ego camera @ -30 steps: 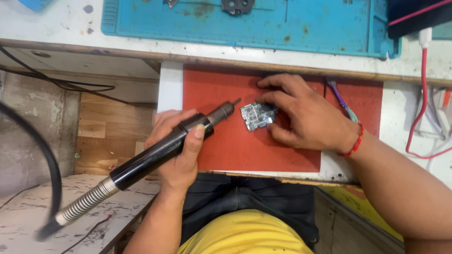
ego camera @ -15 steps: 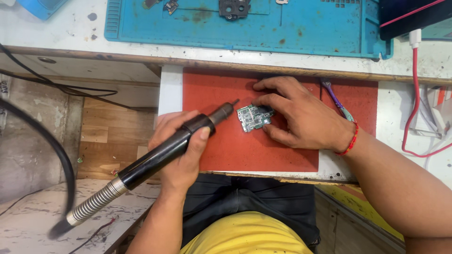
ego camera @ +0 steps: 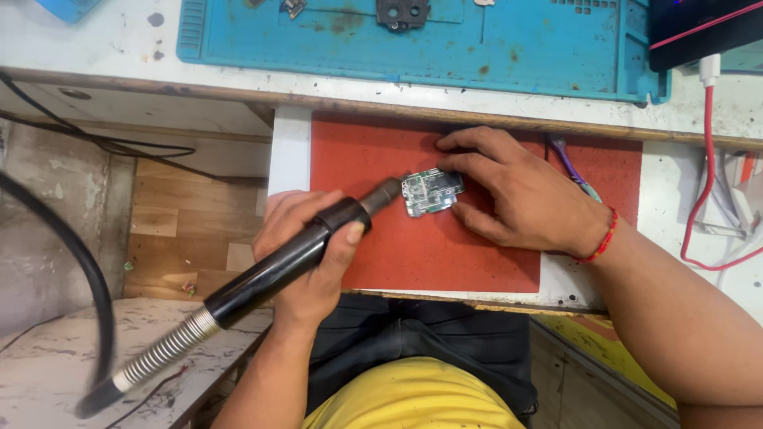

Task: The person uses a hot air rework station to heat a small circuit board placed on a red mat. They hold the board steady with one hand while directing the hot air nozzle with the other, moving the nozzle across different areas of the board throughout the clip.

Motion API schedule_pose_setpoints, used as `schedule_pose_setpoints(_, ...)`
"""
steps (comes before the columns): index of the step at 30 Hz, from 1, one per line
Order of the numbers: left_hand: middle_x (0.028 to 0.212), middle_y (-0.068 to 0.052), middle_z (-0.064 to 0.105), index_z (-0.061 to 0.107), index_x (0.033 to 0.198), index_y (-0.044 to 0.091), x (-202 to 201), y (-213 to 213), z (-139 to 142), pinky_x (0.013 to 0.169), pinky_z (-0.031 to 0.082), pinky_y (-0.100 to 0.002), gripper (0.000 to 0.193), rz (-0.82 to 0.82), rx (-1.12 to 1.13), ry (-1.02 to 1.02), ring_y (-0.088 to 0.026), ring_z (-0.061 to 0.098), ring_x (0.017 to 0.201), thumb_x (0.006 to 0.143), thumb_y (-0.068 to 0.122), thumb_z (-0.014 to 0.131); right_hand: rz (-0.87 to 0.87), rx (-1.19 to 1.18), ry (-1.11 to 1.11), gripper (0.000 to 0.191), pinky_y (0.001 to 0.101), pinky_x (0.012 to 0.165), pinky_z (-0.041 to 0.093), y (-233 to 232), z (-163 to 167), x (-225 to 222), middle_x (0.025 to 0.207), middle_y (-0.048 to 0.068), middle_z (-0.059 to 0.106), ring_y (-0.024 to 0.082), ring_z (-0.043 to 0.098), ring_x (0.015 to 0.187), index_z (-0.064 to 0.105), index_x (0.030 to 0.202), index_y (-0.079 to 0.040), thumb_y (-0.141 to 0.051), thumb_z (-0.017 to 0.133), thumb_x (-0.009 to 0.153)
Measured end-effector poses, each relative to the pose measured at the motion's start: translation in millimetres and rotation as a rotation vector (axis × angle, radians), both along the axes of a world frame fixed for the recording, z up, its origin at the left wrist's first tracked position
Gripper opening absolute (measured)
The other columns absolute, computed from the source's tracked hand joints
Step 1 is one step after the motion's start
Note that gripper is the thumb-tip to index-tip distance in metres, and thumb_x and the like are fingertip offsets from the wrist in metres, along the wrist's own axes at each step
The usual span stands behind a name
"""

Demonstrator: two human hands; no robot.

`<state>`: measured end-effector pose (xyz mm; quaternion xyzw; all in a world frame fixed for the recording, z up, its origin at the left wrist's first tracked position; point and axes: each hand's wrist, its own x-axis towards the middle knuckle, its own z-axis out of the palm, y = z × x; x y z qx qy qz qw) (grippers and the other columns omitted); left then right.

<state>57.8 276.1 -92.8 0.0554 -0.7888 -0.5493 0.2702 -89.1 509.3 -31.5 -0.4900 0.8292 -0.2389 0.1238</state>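
My left hand (ego camera: 306, 254) grips a black hot-air tool handle (ego camera: 278, 266) with a metal spring collar and a thick black hose trailing off to the lower left. Its nozzle tip (ego camera: 387, 193) points at the left edge of a small green circuit board (ego camera: 431, 191). The board lies on a red mat (ego camera: 413, 246). My right hand (ego camera: 520, 195) rests on the mat with its fingertips pressing the board's right side. A red thread band circles that wrist.
A blue work mat (ego camera: 477, 48) with small metal parts lies on the bench behind. Purple-handled tweezers (ego camera: 568, 163) sit beside my right hand. A red cable (ego camera: 707, 191) and a white charger are at the right. A black hose (ego camera: 71, 262) curves at the left.
The nozzle tip has moved closer to the board's left edge. My right hand has kept holding the board in place.
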Motion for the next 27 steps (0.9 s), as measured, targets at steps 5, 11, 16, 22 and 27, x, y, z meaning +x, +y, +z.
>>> schedule_pose_setpoints(5,0.096,-0.007,0.073,0.073,0.106,0.005,-1.9,0.0,-1.0,0.092,0.056,-0.035,0.039,-0.101,0.041,0.052,-0.022,0.067,0.098,0.095,0.043,0.075,0.034,-0.022,0.051,0.049,0.0471,0.107,0.044,-4.5,-1.6,3.2,0.139,0.019,0.054,0.037,0.052,0.129,0.063,0.123,-0.002,-0.021,0.078,0.080)
schedule_pose_setpoints(11,0.099,-0.007,0.074,0.072,0.108,0.005,-3.8,3.4,-0.2,0.097,0.055,-0.036,0.040,-0.067,-0.016,0.057,-0.022,0.068,0.104,0.096,0.044,0.075,0.044,-0.035,0.009,0.052,0.0469,0.108,0.043,-2.1,0.3,-0.4,0.140,0.019,0.053,0.038,0.051,0.129,0.061,0.126,0.000,-0.019,0.077,0.080)
schedule_pose_setpoints(16,0.105,-0.008,0.070,0.069,0.110,0.004,-6.3,2.1,3.4,0.096,0.055,-0.036,0.046,0.021,0.128,0.049,-0.022,0.067,0.104,0.096,0.048,0.074,-0.035,0.003,-0.024,0.045,0.0426,0.103,0.047,-4.2,6.0,-0.5,0.138,0.018,0.055,0.035,0.054,0.126,0.063,0.121,0.000,-0.013,0.072,0.079)
schedule_pose_setpoints(22,0.100,-0.008,0.074,0.073,0.107,0.006,-5.9,0.0,5.7,0.092,0.057,-0.034,0.043,-0.093,0.053,-0.023,-0.021,0.068,0.103,0.093,0.047,0.075,0.010,-0.056,0.030,0.041,0.0436,0.104,0.047,-8.0,6.7,2.5,0.136,0.017,0.056,0.035,0.055,0.125,0.065,0.118,0.000,-0.011,0.074,0.080)
schedule_pose_setpoints(27,0.098,-0.007,0.075,0.072,0.107,0.005,-7.5,1.2,6.9,0.093,0.056,-0.035,0.044,-0.186,0.024,0.058,-0.020,0.068,0.102,0.094,0.047,0.074,0.041,-0.079,0.031,0.040,0.0448,0.105,0.046,-7.0,4.8,3.2,0.134,0.017,0.057,0.034,0.055,0.125,0.065,0.116,0.000,-0.013,0.077,0.080)
